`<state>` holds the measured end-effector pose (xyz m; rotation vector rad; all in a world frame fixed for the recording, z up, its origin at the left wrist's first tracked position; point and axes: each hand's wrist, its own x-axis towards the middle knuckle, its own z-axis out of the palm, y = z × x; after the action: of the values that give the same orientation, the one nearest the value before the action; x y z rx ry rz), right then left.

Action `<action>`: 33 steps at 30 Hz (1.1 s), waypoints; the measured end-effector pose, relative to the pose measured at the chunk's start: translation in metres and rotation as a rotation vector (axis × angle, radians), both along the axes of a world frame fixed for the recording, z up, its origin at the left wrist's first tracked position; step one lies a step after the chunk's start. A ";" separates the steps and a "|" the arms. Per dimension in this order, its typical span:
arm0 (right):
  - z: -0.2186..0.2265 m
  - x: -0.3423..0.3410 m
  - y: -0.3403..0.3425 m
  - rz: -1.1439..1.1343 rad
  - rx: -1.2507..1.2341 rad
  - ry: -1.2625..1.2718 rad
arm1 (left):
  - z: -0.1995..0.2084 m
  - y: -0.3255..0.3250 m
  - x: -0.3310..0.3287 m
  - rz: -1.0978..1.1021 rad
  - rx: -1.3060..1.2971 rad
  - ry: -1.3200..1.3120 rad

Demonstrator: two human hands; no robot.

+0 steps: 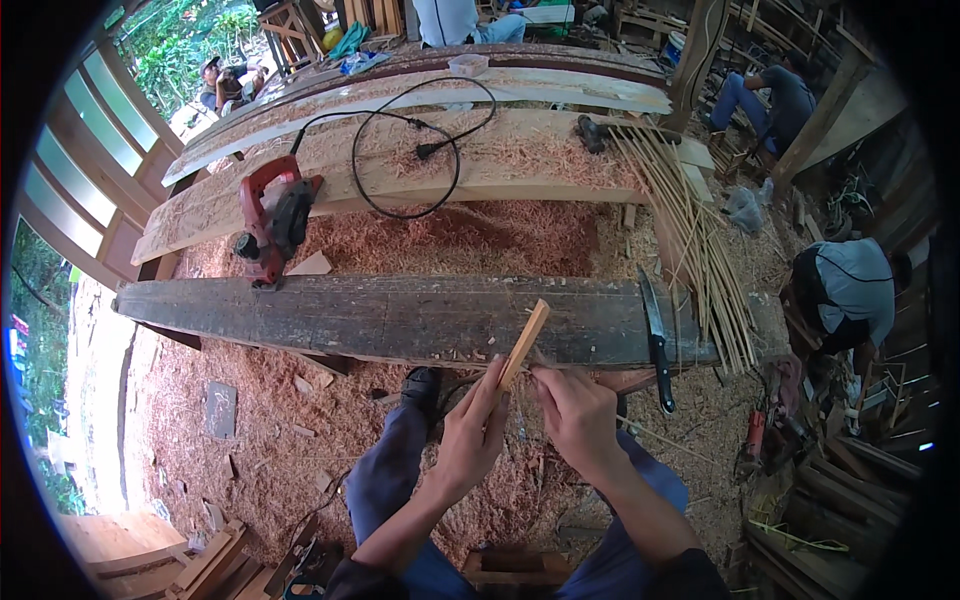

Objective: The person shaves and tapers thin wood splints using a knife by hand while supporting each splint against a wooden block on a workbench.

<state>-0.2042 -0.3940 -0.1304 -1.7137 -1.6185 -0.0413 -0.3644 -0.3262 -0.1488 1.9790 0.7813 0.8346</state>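
- The slat (524, 344), a short pale strip of wood or bamboo, stands tilted over the near edge of the dark beam (400, 318), its long axis running from lower left to upper right, upper end out over the beam.
- The left hand (468, 432) pinches the slat's lower end between thumb and fingertips, from below and to the left; it is the hand on the slat.
- The right hand (580, 418) sits just right of that lower end, fingers curled together; whether it touches the slat or grips a thin sliver, I cannot tell.
- Both forearms come up from the lower edge, over blue-trousered knees.
- A knife (656, 340) lies across the beam to the right, handle toward the person, nearer the right hand.
- Thin sticks (690, 230) fan out beyond the knife.
- A red planer (272, 222) rests at the beam's far left, its cord (410, 150) looping over a pale plank (520, 160).
- Shavings (260, 440) cover the ground.
- Nothing stands between hands and slat.
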 end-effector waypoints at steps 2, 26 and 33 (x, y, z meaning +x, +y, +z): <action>0.010 -0.005 0.002 -0.019 -0.027 0.036 | -0.001 0.000 0.000 0.008 -0.006 -0.011; -0.003 -0.014 0.005 -0.013 -0.151 0.233 | -0.011 0.006 -0.004 -0.065 -0.008 0.057; 0.007 -0.015 0.003 -0.059 -0.214 0.205 | -0.012 -0.002 0.012 0.043 0.121 0.013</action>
<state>-0.2189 -0.3905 -0.1229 -1.8607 -1.4622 0.2798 -0.3529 -0.3287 -0.1608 2.0822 0.8002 0.9143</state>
